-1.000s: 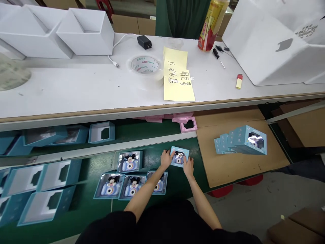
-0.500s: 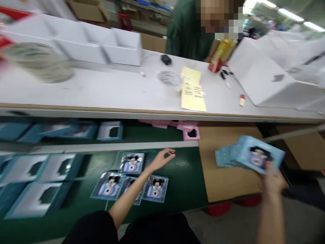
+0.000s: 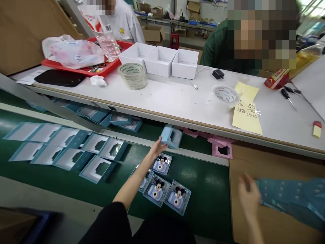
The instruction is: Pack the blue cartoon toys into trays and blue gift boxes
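Observation:
My left hand (image 3: pixel 157 148) reaches forward over the green belt (image 3: pixel 208 189) and pinches a small light-blue box (image 3: pixel 172 136) at its near corner, lifted just under the white shelf edge. Below my forearm lie several blue boxes printed with a cartoon mouse and a camera (image 3: pixel 177 197). My right hand (image 3: pixel 247 195) is blurred over the brown cardboard sheet (image 3: pixel 243 162) on the right. It sits against the left end of a smeared row of blue boxes (image 3: pixel 291 198), and its fingers cannot be made out.
Several empty blue trays with white inserts (image 3: pixel 98 166) lie on the belt at left. Pink frames (image 3: pixel 220 149) sit under the shelf. The white shelf (image 3: pixel 175 101) carries tape rolls (image 3: pixel 132 75), white open boxes (image 3: pixel 159 61), a yellow note (image 3: pixel 247 112) and a red tray (image 3: pixel 83 69). Two people stand behind it.
The view swung left and up. My left hand went forward from open and took hold of a small blue box. My right hand has come down onto the cardboard by the blue boxes.

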Demonstrator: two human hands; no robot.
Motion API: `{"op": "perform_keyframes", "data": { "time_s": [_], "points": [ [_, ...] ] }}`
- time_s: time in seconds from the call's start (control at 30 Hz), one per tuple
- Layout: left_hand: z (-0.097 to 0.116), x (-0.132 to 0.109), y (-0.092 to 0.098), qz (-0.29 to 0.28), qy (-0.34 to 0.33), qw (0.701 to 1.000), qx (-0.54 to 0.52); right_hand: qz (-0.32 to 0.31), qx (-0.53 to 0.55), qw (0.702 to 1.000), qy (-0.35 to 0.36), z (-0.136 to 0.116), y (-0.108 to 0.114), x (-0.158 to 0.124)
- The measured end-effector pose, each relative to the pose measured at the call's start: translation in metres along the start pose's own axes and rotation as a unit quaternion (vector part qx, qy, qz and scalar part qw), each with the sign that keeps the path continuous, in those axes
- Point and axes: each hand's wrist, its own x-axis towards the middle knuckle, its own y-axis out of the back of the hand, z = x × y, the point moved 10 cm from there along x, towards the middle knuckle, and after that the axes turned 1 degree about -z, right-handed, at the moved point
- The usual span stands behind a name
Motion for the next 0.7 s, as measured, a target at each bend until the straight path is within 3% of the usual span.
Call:
{"op": "perform_keyframes", "data": {
  "time_s": [0.1,0.17,0.23,0.3,0.4,0.53,0.57,0.63,0.7],
  "points": [
    [-0.042,-0.076,-0.052,-0.124,0.079,0.966,-0.212,-0.083,0.12,0.988,-0.046,-0.005,-0.016,-0.04],
    [-0.068,-0.124,-0.07,-0.15,0.141,0.939,-0.274,-0.149,0.254,0.948,-0.12,-0.008,-0.037,-0.07],
    [-0.088,-0.162,-0.08,-0.152,0.187,0.921,-0.307,-0.188,0.353,0.892,-0.208,-0.005,-0.052,-0.1],
    [-0.106,-0.189,-0.085,-0.143,0.219,0.909,-0.325,-0.198,0.386,0.858,-0.275,0.005,-0.057,-0.128],
    [-0.132,-0.22,-0.096,-0.131,0.247,0.897,-0.343,-0.203,0.42,0.811,-0.353,0.027,-0.062,-0.177],
    [-0.167,-0.267,-0.128,-0.118,0.261,0.871,-0.4,-0.185,0.525,0.715,-0.424,0.046,-0.08,-0.237],
    [-0.174,-0.278,-0.137,-0.124,0.261,0.873,-0.392,-0.175,0.546,0.689,-0.443,0.051,-0.085,-0.246],
    [-0.183,-0.289,-0.145,-0.138,0.231,0.917,-0.295,-0.155,0.565,0.655,-0.477,0.066,-0.09,-0.255],
    [-0.18,-0.282,-0.136,-0.132,0.17,0.964,-0.158,-0.132,0.57,0.65,-0.485,0.089,-0.085,-0.248]
  ]
}}
